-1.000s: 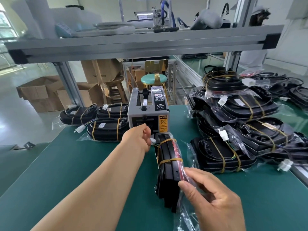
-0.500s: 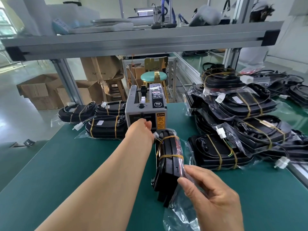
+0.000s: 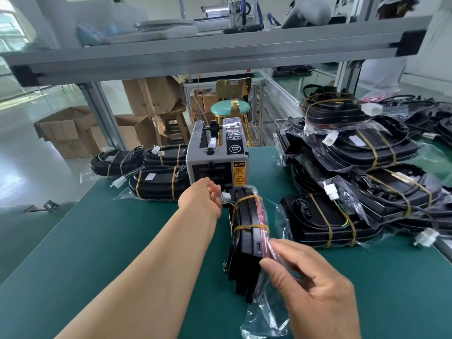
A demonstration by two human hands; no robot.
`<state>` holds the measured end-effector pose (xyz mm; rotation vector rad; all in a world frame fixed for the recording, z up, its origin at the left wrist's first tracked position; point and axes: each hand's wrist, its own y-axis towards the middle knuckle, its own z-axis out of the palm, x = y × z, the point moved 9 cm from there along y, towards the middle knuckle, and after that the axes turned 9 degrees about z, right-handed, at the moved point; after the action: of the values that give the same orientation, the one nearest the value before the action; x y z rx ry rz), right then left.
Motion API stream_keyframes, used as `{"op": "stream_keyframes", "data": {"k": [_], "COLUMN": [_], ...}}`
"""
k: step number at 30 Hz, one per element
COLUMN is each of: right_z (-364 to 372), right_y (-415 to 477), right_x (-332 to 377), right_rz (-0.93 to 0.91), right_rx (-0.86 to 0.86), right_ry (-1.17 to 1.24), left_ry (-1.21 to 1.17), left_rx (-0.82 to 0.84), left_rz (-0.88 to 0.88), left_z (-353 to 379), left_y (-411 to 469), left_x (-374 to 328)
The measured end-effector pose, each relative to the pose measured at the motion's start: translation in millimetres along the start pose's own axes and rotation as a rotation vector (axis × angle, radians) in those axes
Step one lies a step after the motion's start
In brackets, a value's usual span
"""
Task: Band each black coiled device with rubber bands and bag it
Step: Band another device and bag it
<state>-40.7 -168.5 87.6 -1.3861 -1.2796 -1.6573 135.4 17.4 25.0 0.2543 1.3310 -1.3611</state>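
Green matting [image 3: 97,241] covered the workbench, which sat under an aluminium shelf frame [image 3: 195,55]. Far left of the grey tape dispenser [image 3: 216,162], past the bench edge, cardboard boxes [image 3: 66,135] stood on the floor. Just left of the dispenser lay three bagged devices [image 3: 156,184], black and crossed by yellowish bands. Behind the dispenser stood a green-topped stool [image 3: 230,110].

The left hand [image 3: 205,199] reached to the dispenser's front face, fingers curled at its outlet slot and beside a white connector [image 3: 225,197]. Whether it gripped anything could not be told.

Directly in front of the dispenser, the black coiled device [image 3: 247,241] stood on edge on the mat with two rubber bands [image 3: 249,226] round it. Its far end was close to the dispenser. It was partly wrapped in a clear plastic bag [image 3: 264,314], and loose film trailed toward the camera.

In front and to the right of the dispenser, the right hand [image 3: 315,285] pinched the bag's film between thumb and fingers at the device's near end. The two hands were well apart, one at each end of the device.

Right of the dispenser, a pile of bagged devices [image 3: 367,182] was heaped several deep, with white plugs poking out.
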Motion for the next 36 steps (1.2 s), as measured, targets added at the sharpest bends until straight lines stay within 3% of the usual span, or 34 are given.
{"op": "stream_keyframes", "data": {"k": [18, 24, 26, 31, 36], "right_z": [1, -1, -1, -1, 3], "right_y": [2, 1, 1, 3, 5], "right_x": [3, 1, 2, 1, -2], "right_rz": [-0.002, 0.013, 0.007, 0.033, 0.069], "right_rx": [0.001, 0.008, 0.009, 0.030, 0.067], "right_ry": [-0.017, -0.018, -0.030, -0.022, 0.011], "left_ry": [-0.053, -0.047, 0.019, 0.231, 0.443], "left_rx": [-0.097, -0.077, 0.023, 0.477, 0.720], "left_rz": [0.029, 0.210, 0.277, 0.354, 0.413], "left_z": [12, -1, -5, -5, -5], "left_y": [6, -3, -13, -58, -107], "left_x": [-13, -23, -29, -40, -54]}}
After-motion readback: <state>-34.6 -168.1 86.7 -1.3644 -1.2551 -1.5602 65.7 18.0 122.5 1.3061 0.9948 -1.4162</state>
